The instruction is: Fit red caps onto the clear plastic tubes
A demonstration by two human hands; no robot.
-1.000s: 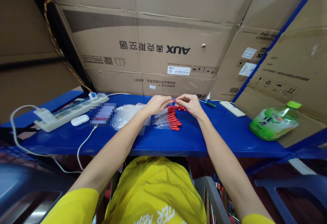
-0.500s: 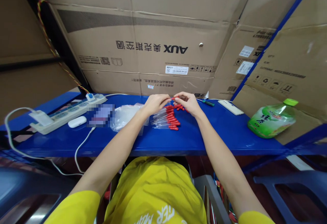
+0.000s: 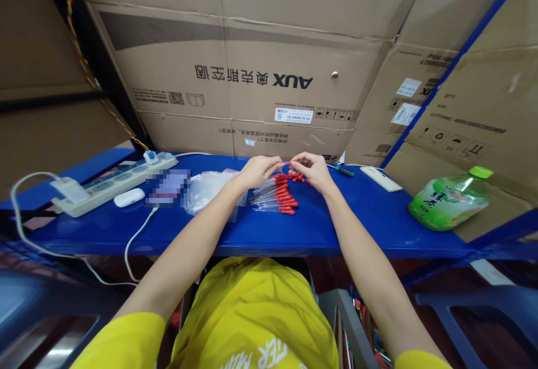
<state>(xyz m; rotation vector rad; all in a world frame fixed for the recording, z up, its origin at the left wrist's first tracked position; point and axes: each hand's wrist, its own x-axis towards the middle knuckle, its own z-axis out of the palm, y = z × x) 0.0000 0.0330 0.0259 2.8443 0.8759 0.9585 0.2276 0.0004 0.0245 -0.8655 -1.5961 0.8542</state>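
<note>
My left hand (image 3: 258,170) and my right hand (image 3: 311,170) meet fingertip to fingertip over the blue shelf (image 3: 235,229), both pinched on one small clear dropper with a red bulb (image 3: 286,163). Just below them lies a row of several finished clear droppers with red bulbs (image 3: 279,198). A few loose red bulbs (image 3: 297,177) sit under my right hand. Clear plastic bags (image 3: 205,189) lie to the left of my left hand.
A white power strip (image 3: 113,181) with a cable, a white earbud case (image 3: 129,197) and a blurred item sit at the left. A small screwdriver (image 3: 344,171), a white remote (image 3: 381,179) and a green drink bottle (image 3: 451,199) lie at the right. Cardboard boxes (image 3: 252,77) wall the back.
Both hands stay pinched together at the same spot; only the camera has shifted slightly.
</note>
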